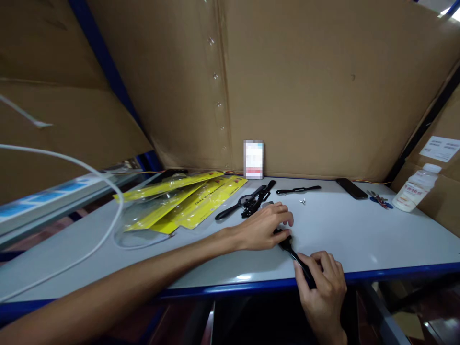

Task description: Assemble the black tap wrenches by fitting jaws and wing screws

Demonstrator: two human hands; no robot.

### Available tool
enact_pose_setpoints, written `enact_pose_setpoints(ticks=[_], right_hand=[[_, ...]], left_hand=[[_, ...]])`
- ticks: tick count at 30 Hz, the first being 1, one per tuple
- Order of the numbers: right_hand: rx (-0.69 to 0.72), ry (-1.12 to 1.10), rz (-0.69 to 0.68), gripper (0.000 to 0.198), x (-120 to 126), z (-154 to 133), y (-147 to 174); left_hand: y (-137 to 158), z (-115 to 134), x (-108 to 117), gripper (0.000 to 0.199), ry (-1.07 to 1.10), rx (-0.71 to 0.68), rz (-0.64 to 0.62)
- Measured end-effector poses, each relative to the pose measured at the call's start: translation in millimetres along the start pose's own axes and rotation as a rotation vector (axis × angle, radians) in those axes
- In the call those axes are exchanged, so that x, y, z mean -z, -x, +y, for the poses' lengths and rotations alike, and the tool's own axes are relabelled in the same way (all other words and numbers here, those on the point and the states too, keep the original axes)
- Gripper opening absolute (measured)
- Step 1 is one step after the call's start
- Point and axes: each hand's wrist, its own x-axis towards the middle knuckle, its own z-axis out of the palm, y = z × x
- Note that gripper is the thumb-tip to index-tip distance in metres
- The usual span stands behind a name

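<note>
A slim black long-handled tool point(290, 248) slants across the table's front edge; its exact kind does not show. My right hand point(323, 282) is closed round the handle end, which sticks out past the table edge. At its upper end is my left hand point(264, 226), with thumb and fingers bent against the black head and partly covering it. Just beyond that hand, several black handled parts point(257, 199) lie in a heap. Farther right rests a single slotted black part point(299, 190), with small silvery screw-like pieces point(303, 201) near it.
Yellow cards with clear plastic blisters point(201, 201) lie left of the heap. A white cable point(108, 227) loops at the left, near a power strip point(46, 199). At the right are a dark phone point(351, 189), keys point(380, 199) and a white bottle point(417, 188). Cardboard point(305, 91) walls the back.
</note>
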Motion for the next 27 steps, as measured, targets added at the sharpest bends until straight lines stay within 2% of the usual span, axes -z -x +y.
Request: enact_pose_setpoints(ticks=[5,9,12,16,19,23,25,27], right_hand=[[-0.002,0.005,-0.008,0.012,0,0,0],[-0.002,0.008,-0.015,0.011,0,0,0],[0.001,0.012,-0.014,0.011,1,0,0],[0.007,0.017,-0.012,0.011,1,-1,0],[0.001,0.019,-0.021,0.011,1,-1,0],[-0.014,0.031,-0.039,0.014,2,-2,0],[-0.02,0.032,-0.042,0.014,2,-2,0],[-0.025,0.032,-0.04,0.014,2,-3,0]], left_hand=[[0,2,0,0.011,0.059,-0.076,-0.062],[0,3,-1,0.012,0.06,-0.072,0.005],[0,1,-1,0.011,0.006,-0.053,0.003],[1,-1,2,0.015,-0.035,-0.111,-0.119],[2,-2,8,0.031,-0.026,-0.143,-0.232],[3,-2,14,0.051,-0.046,-0.111,-0.281],[2,-1,14,0.052,-0.048,-0.099,-0.291],[2,-1,13,0.043,-0.025,-0.102,-0.3]])
